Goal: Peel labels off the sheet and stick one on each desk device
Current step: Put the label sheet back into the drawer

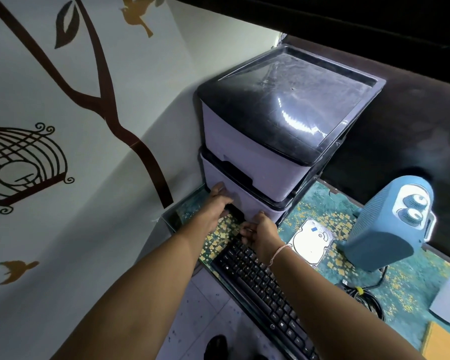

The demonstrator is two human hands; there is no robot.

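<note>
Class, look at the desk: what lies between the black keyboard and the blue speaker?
In the head view, a silver hard drive bearing a small blue label lies flat on the floral desk mat, between the keyboard and the speaker.

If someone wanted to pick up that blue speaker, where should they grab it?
Probably by the pale handle on the blue speaker, coming from its right. The handle sticks out from the body, while the body itself looks wide and rounded. A cable trails from its base, so lift gently.

Right hand (260, 233) fingers (246, 233) curl under, hiding any label.
</note>
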